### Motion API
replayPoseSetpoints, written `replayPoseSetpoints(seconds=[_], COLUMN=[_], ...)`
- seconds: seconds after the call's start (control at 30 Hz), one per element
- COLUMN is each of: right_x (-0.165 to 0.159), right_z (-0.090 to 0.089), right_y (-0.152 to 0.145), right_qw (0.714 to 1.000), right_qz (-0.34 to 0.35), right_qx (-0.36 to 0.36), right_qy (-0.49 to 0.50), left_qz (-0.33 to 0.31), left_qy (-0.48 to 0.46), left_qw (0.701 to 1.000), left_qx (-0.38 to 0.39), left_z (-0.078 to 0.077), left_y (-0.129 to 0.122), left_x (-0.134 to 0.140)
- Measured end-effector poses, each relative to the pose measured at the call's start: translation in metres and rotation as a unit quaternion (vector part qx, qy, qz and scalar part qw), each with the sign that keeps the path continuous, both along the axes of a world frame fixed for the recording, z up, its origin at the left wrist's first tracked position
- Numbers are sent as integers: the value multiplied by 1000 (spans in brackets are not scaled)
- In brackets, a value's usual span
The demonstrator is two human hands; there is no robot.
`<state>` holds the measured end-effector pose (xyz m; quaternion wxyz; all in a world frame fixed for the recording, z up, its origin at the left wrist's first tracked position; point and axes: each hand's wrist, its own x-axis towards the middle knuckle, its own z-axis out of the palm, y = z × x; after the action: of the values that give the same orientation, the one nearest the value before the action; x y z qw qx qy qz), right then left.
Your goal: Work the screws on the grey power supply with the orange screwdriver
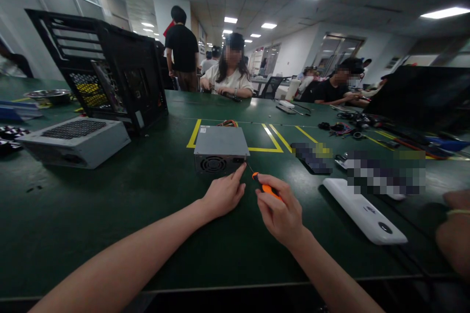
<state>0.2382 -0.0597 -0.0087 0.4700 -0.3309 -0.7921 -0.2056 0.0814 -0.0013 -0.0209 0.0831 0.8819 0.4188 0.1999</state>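
Observation:
A grey computer power supply (222,143) lies on the green table in front of me, its fan grille and socket facing me and a bundle of coloured wires behind it. My left hand (224,194) reaches to its near right corner, index finger stretched out at the socket side, thumb apart and the other fingers curled. In my right hand (282,210) is a screwdriver (270,190) with an orange and black handle. Its thin shaft points up and left, the tip at or close to that same corner; contact is too small to tell.
An open black computer case (128,68) and another power supply (75,142) stand at left, near a metal bowl (49,95). At right lie a white power bank-like device (363,210), a dark phone-like object (310,159) and cables (338,128). A person (231,71) sits opposite.

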Motion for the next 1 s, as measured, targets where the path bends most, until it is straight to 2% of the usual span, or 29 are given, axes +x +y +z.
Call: replayPoseSetpoints(seconds=[0.13, 0.27, 0.43, 0.53, 0.7, 0.87, 1.0], right_x=[0, -1, -2, -3, -3, -1, 0], right_z=[0, 2, 5, 5, 3, 2, 1], right_y=[-1, -2, -1, -1, -1, -1, 0], right_qw=[1000, 999, 999, 999, 999, 999, 998], right_qz=[-17, -14, -40, -28, -40, -16, -51], right_qx=[1, 23, 19, 32, 20, 29, 36], right_qy=[21, -19, 14, -15, 5, -43, -12], left_qz=[2, -3, 1, -1, -1, -1, -5], left_qy=[-3, -3, 10, 15, 6, 5, 9], left_qw=[1000, 1000, 1000, 1000, 1000, 1000, 1000], left_qx=[-3, -1, -6, -7, -4, -3, -3], left_z=[0, 0, 1, 1, -1, -2, -1], left_y=[0, 0, -1, -1, 0, 0, 0], left_x=[0, -1, -1, -2, -1, -1, -2])
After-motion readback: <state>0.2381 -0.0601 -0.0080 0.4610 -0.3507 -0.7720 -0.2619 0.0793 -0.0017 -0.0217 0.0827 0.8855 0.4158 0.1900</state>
